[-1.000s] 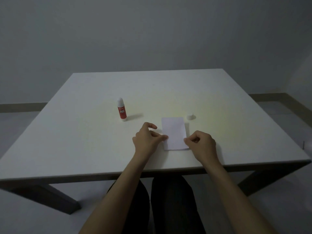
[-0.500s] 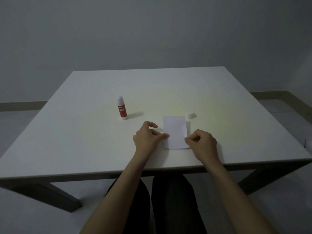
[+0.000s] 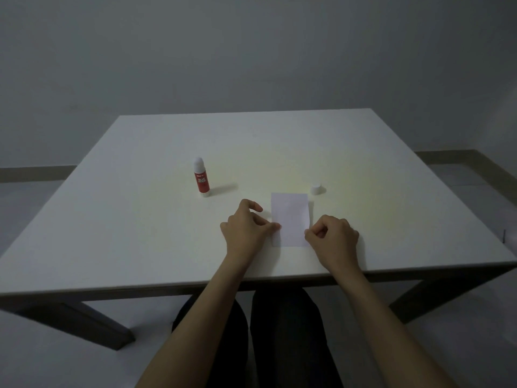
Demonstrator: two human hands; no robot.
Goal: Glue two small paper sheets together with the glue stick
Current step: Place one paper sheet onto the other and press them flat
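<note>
Hands [image 3: 246,231] unmoved; paper [image 3: 289,217] pinched

Plain, dim indoor room, prob a bare office or study space; can't tell which. Evidence: blank grey wall [image 3: 251,51] w/ no decor, low skirting strip [image 3: 36,173] along its base, pale floor [image 3: 33,359]. One large white square surface [image 3: 140,219] on dark angled legs [image 3: 84,320], w/ only a few stationery bits on it, e.g. a glue stick [image 3: 201,177] & paper [image 3: 289,218]. Person seated at its near edge
</note>
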